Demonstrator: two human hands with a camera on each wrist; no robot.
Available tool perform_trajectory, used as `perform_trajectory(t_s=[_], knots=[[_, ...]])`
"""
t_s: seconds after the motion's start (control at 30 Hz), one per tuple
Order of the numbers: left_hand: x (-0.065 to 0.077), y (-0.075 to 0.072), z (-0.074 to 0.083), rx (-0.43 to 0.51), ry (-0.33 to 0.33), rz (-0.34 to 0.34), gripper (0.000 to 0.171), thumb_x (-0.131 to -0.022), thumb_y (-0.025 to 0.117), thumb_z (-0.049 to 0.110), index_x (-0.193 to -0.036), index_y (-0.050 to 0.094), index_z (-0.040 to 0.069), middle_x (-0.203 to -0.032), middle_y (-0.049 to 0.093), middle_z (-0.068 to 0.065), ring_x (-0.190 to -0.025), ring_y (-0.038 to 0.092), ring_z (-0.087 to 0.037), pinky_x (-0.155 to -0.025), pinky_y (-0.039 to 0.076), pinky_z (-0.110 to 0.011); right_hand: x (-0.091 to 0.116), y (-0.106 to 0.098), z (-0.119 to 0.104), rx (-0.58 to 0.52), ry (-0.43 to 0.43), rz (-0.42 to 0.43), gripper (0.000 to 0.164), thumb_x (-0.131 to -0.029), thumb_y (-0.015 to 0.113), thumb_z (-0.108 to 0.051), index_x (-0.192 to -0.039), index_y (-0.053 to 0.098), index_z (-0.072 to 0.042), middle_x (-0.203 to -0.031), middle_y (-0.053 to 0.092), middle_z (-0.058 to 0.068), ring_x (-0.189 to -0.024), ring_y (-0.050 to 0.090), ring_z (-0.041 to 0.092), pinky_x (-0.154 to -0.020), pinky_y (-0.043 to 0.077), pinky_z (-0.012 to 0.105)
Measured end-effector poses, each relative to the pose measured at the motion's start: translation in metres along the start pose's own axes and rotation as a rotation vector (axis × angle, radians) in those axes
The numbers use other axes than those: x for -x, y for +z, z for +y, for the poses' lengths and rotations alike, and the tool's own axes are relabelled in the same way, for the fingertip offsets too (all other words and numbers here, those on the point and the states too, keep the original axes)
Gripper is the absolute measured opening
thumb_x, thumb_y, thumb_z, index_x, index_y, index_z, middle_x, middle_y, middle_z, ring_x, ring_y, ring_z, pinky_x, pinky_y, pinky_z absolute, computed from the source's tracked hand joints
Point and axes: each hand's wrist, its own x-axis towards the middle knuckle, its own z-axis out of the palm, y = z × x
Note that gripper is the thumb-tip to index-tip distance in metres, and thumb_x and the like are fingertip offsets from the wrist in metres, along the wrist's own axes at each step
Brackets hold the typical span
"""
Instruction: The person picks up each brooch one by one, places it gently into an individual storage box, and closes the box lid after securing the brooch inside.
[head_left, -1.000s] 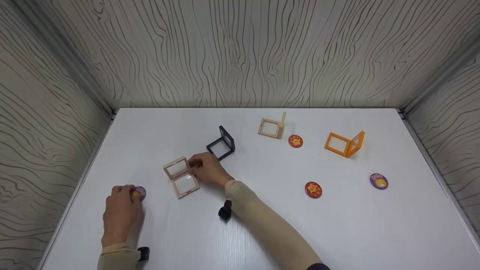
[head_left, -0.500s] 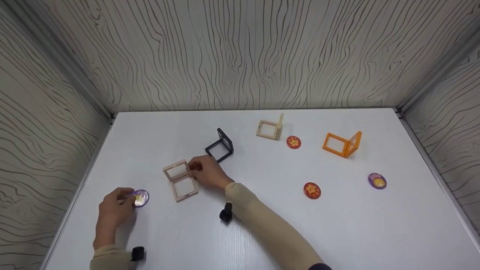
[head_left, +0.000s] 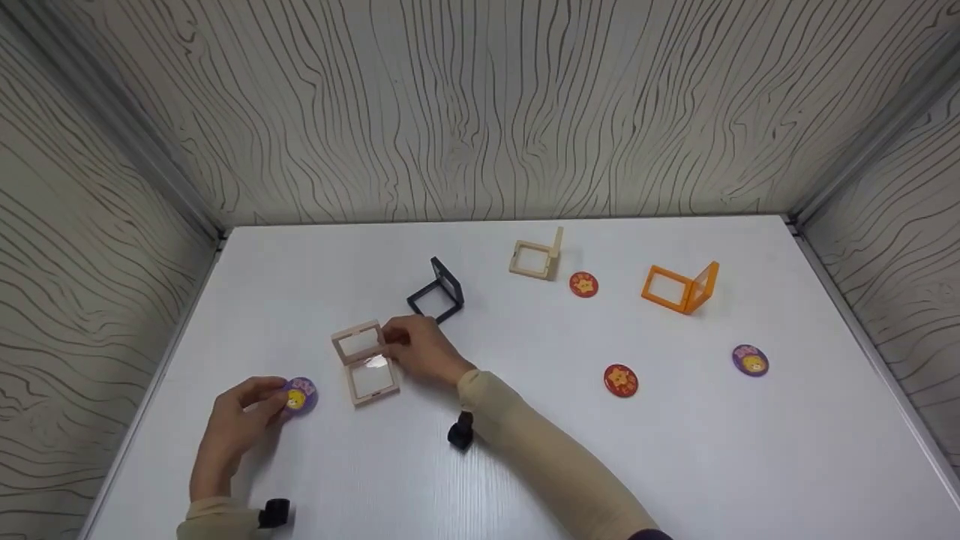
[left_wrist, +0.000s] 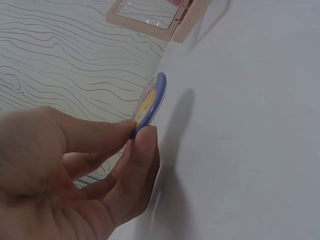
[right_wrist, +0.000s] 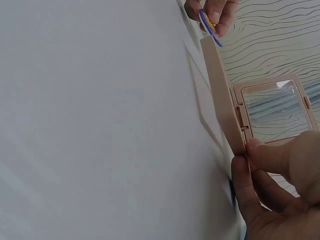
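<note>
My left hand (head_left: 244,416) pinches a round purple badge (head_left: 300,396) with a yellow bear face between thumb and fingers. In the left wrist view the badge (left_wrist: 149,102) stands tilted above the white surface, casting a shadow. Just to its right, a pink hinged display case (head_left: 351,375) with clear windows lies unfolded, its lid raised. My right hand (head_left: 424,351) grips that case by its right side near the hinge. Thumb and fingers close on the frame's edge (right_wrist: 225,100) in the right wrist view.
Behind the right hand is an open black case (head_left: 436,294). Farther right are a cream case (head_left: 531,259), an orange case (head_left: 667,289), a red star badge (head_left: 583,284), another red badge (head_left: 621,381) and a purple badge (head_left: 750,361). Patterned walls (head_left: 480,112) border the white table (head_left: 525,465).
The left hand has lifted the purple badge and brought it right, toward the pink case, its face now showing. The right hand keeps its hold on the case, which has shifted slightly.
</note>
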Motion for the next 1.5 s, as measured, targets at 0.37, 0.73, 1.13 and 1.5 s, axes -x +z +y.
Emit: perform_trajectory(t_s=[0.37, 0.73, 1.13, 1.5], knots=[[0.003, 0.014, 0.008, 0.044, 0.018, -0.032, 0.030, -0.099, 0.063, 0.017, -0.127, 0.064, 0.008, -0.124, 0.061, -0.015, -0.102, 0.061, -0.023, -0.078, 0.053, -0.024, 0.017, -0.017, 0.010, 0.004, -0.004, -0.003, 0.009, -0.093, 0.072, -0.018, -0.102, 0.073, -0.016, -0.098, 0.069, -0.011, -0.094, 0.063, 0.005, -0.086, 0.051, 0.025], [0.010, 0.031, 0.013, 0.058, 0.015, -0.040, 0.026, -0.099, 0.062, 0.014, -0.124, 0.064, 0.007, -0.117, 0.064, -0.013, -0.095, 0.063, -0.021, -0.077, 0.054, -0.026, 0.034, -0.034, 0.018, 0.017, 0.004, 0.008, 0.009, -0.093, 0.071, -0.013, -0.102, 0.072, -0.015, -0.101, 0.070, -0.007, -0.094, 0.064, 0.007, -0.086, 0.052, 0.026], [0.016, 0.044, 0.023, 0.065, 0.052, -0.038, 0.024, -0.099, 0.062, 0.011, -0.123, 0.065, 0.006, -0.115, 0.065, -0.014, -0.093, 0.066, -0.019, -0.074, 0.055, -0.025, 0.049, -0.051, 0.025, 0.034, -0.003, 0.036, 0.012, -0.093, 0.072, -0.015, -0.104, 0.073, -0.011, -0.102, 0.072, -0.003, -0.093, 0.064, 0.009, -0.085, 0.052, 0.027], [0.018, 0.051, 0.029, 0.016, 0.054, -0.077, 0.022, -0.098, 0.062, 0.012, -0.120, 0.067, 0.010, -0.111, 0.065, -0.011, -0.094, 0.063, -0.020, -0.075, 0.053, -0.027, 0.066, -0.070, 0.037, 0.020, -0.011, 0.094, 0.005, -0.091, 0.073, -0.011, -0.094, 0.070, -0.012, -0.097, 0.072, -0.002, -0.090, 0.065, 0.012, -0.082, 0.053, 0.029]])
